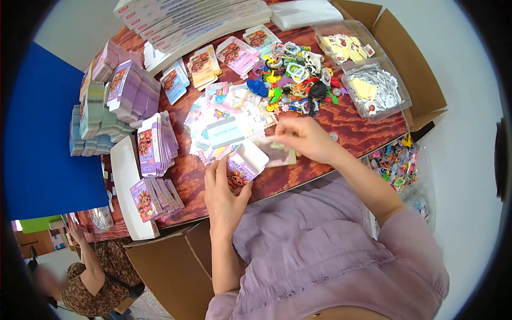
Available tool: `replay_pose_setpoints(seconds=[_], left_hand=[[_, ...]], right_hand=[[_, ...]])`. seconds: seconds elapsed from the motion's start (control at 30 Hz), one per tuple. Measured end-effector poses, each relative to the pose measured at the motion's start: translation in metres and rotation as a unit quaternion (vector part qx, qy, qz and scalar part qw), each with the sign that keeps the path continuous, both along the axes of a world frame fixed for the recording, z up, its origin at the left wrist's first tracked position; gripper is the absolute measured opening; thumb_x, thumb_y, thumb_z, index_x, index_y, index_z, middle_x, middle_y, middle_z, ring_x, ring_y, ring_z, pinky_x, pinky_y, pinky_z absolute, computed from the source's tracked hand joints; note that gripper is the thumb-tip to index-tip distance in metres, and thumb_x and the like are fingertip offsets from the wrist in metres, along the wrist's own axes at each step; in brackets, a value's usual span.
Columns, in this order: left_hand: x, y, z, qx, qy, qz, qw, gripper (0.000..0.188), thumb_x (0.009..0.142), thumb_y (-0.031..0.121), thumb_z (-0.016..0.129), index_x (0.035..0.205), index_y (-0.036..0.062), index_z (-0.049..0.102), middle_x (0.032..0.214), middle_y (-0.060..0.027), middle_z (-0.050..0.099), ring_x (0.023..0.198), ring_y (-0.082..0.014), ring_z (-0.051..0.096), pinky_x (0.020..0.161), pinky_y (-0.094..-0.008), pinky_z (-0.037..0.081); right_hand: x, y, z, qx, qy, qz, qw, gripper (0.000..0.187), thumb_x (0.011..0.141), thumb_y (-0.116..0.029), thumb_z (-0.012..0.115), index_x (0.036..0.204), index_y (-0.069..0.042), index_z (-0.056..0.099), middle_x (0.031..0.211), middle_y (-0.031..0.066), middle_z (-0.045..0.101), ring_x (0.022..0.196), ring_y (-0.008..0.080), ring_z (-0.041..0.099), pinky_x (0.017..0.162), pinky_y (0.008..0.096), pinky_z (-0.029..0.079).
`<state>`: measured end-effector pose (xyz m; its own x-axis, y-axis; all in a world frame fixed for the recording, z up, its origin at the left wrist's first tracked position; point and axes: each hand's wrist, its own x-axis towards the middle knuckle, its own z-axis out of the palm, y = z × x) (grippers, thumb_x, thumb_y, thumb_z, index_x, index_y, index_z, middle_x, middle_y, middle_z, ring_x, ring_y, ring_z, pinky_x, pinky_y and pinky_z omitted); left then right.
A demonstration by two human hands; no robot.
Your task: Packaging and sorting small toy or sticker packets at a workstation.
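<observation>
My left hand (224, 192) grips a small purple printed carton (244, 165) near the table's front edge, its white end flap standing open toward the right. Beside that open end, my right hand (309, 140) is closed on a thin, see-through packet (281, 156) with pale pink and green in it. Whether the packet's left end is inside the carton, I cannot tell. Just behind the carton lies a heap of pastel stickers and cards (205, 125), with a pale blue and grey card (224, 132) on top. A pile of colourful small trinkets and hair ties (298, 74) sits farther back.
Purple cartons (154, 146) stand in a white tray (125, 186) at left, near stacked flat cartons (128, 93). White boxes (186, 21) are stacked behind. Clear tubs (402, 98) and a cardboard box (421, 69) stand right. Another person (88, 288) is at lower left.
</observation>
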<state>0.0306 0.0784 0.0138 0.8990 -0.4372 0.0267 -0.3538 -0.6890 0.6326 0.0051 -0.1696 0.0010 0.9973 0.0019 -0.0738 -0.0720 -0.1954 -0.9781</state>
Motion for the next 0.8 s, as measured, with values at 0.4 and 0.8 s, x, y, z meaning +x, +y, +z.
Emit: replay_pose_setpoints(seconds=[0.4, 0.8], left_hand=[[-0.016, -0.018, -0.001, 0.006, -0.013, -0.090, 0.996, 0.071, 0.070, 0.007, 0.076, 0.135, 0.0019, 0.045, 0.129, -0.0188, 0.047, 0.118, -0.0373, 0.050, 0.093, -0.0441, 0.047], [-0.017, -0.008, -0.010, -0.054, -0.008, -0.011, 0.998, 0.071, 0.071, 0.008, 0.076, 0.135, 0.0003, 0.044, 0.125, -0.0190, 0.049, 0.113, -0.0361, 0.053, 0.093, -0.0416, 0.046]], right_hand=[[-0.006, 0.027, 0.007, -0.192, -0.109, 0.014, 0.975, 0.025, 0.082, -0.009, 0.065, 0.105, -0.003, 0.063, 0.086, 0.0117, 0.067, 0.081, 0.0309, 0.066, 0.073, 0.0390, 0.051], [0.024, -0.026, -0.008, -0.458, -0.221, -0.291, 0.811, 0.007, 0.080, -0.010, 0.068, 0.082, -0.006, 0.063, 0.081, 0.0100, 0.057, 0.081, 0.0300, 0.056, 0.071, 0.0406, 0.047]])
